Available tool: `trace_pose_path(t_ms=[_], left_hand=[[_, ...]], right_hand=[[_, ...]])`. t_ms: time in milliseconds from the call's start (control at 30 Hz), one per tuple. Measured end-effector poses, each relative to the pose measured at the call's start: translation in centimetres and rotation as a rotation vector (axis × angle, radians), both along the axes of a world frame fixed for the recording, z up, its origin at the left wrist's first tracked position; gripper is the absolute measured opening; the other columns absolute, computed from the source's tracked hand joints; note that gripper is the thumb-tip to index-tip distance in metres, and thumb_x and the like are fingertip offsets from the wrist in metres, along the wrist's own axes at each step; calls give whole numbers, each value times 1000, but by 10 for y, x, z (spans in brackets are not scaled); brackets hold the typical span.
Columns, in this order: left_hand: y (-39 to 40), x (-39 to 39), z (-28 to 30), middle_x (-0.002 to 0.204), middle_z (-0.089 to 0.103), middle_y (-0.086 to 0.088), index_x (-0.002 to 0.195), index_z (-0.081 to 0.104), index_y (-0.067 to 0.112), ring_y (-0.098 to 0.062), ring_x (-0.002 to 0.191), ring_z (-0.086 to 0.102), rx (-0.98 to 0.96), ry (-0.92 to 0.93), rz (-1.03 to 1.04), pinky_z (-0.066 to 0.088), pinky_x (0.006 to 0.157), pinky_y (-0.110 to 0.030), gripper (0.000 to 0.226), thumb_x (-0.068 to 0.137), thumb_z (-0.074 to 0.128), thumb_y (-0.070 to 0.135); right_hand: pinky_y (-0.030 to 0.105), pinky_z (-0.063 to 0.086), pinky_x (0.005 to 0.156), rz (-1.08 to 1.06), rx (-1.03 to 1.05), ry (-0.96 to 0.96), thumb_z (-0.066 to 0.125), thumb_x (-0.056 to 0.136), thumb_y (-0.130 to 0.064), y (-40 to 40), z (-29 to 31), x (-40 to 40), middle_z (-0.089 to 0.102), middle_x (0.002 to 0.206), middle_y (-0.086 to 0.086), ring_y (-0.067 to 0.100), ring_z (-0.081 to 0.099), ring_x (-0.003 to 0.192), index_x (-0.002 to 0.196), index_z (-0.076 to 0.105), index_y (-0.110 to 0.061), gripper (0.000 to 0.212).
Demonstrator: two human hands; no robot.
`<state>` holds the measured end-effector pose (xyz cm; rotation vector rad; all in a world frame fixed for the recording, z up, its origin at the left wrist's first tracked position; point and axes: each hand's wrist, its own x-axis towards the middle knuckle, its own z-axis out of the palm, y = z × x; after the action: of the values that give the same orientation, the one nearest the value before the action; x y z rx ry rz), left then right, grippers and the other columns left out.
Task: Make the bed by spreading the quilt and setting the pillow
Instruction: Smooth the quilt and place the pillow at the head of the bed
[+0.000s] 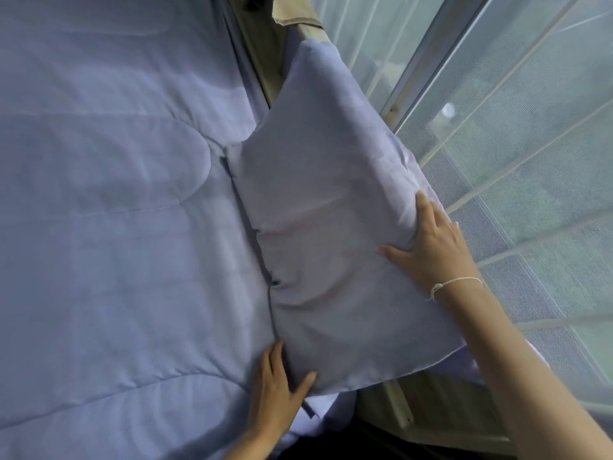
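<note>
A pale blue pillow (331, 200) lies at the right end of the bed, its far edge leaning against the wooden bed frame. The blue stitched quilt (116, 210) is spread flat over the bed to its left. My left hand (277, 390) grips the pillow's near left corner, thumb on top and fingers along its edge. My right hand (431, 250) presses on the pillow's right side, fingers curled into the fabric. A thin white string bracelet sits on the right wrist.
A wooden bed frame (394, 406) runs along the right side of the bed. Behind it stands a window (517, 127) with a mesh screen and white bars. A dark gap shows below the bed's near corner.
</note>
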<state>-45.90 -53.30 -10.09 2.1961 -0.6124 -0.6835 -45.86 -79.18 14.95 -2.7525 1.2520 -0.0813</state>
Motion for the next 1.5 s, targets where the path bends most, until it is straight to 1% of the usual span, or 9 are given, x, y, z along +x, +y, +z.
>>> trace_pose_path(t_ms=[133, 300, 700, 867, 1133, 1267, 1367, 1433, 1500], left_hand=[[-11, 16, 2, 126, 56, -8, 133, 44, 13, -26, 117, 53, 172, 27, -152, 43, 98, -34, 70, 78, 56, 55], [-21, 24, 2, 94, 71, -5, 94, 63, 20, -29, 91, 65, 135, 40, -167, 49, 77, -34, 17, 81, 53, 15], [-50, 38, 3, 103, 64, -27, 112, 51, -3, -41, 93, 62, 11, 241, 307, 47, 72, -41, 40, 81, 68, 15], [-43, 41, 2, 92, 70, -21, 85, 67, 3, -39, 88, 63, 174, 215, 125, 50, 73, -39, 15, 82, 61, 16], [-19, 22, -30, 64, 70, -12, 57, 58, 12, -30, 68, 67, 271, 332, -91, 56, 73, -40, 30, 76, 52, 35], [-10, 22, -7, 74, 70, -13, 61, 58, 13, -32, 80, 66, 333, 308, -255, 52, 75, -36, 28, 85, 55, 27], [-3, 26, 4, 70, 62, -6, 67, 50, 16, -33, 81, 63, 256, 234, -141, 45, 64, -33, 19, 82, 54, 26], [-8, 32, 14, 92, 61, -11, 86, 52, 14, -35, 91, 60, 150, 76, -17, 47, 71, -37, 8, 84, 56, 21], [-21, 42, 18, 129, 49, -15, 125, 48, 10, -34, 115, 51, 73, -132, -73, 46, 91, -42, 43, 84, 58, 19]], right_hand=[[50, 16, 115, -6, 47, 56, 78, 66, -48, 5, 1, -12, 23, 153, 8, 28, 19, 143, 150, 4, -20, 116], [52, 9, 117, -10, 137, 81, 82, 64, -43, 9, 7, -26, 12, 158, 4, 24, 12, 147, 151, -4, -25, 124], [49, 14, 117, -18, 106, 33, 82, 66, -39, 27, -6, -60, 12, 157, 11, 28, 12, 146, 151, -1, -23, 120], [46, 17, 118, 15, 121, 55, 84, 65, -38, 28, -8, -64, 13, 156, 14, 30, 10, 146, 151, 0, -21, 121], [51, 13, 116, -4, 182, 103, 86, 62, -39, 27, 0, -73, 10, 157, 8, 26, 4, 147, 151, -3, -24, 127], [55, 9, 116, -45, 184, 191, 86, 62, -38, 31, 3, -75, 4, 159, 9, 28, 3, 147, 150, -9, -26, 130], [56, 7, 116, -62, 23, 261, 82, 65, -36, 44, 5, -69, 1, 158, 14, 32, 0, 147, 150, -9, -21, 126], [57, 10, 115, 65, -216, 173, 73, 69, -22, 63, -5, -59, 7, 158, 16, 33, 6, 147, 152, 2, -16, 109], [55, 16, 114, 236, -344, 88, 65, 67, -15, 82, -27, -48, 16, 157, 14, 32, 16, 146, 151, 16, -13, 97]])
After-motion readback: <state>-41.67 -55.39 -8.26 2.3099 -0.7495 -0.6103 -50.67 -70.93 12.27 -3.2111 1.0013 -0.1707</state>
